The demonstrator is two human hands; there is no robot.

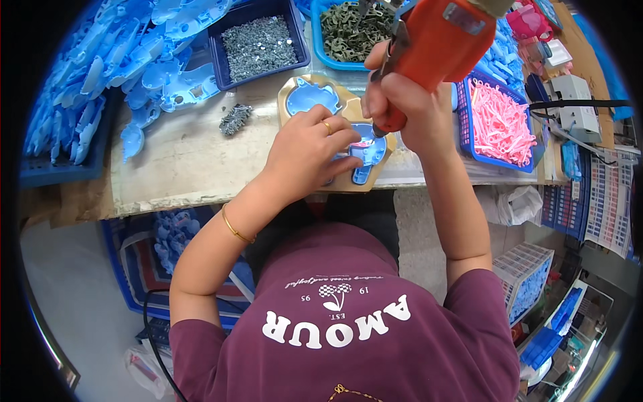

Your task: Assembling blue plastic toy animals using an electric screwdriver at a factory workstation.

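Observation:
My right hand is wrapped round an orange power screwdriver. Its tip points down at a blue plastic shell part lying in a tan holding fixture. Over the same shell curves my left hand, thumb and fingers bent onto it, the fingertips partly hidden. A small pink piece shows beside those fingers, inside the shell. A second, rounded blue shell sits in the far end of the fixture.
A small heap of screws lies left of the fixture. Behind stand a dark blue bin of screws and a light blue tray of dark metal clips. Blue shells pile at left. A basket of pink parts stands right.

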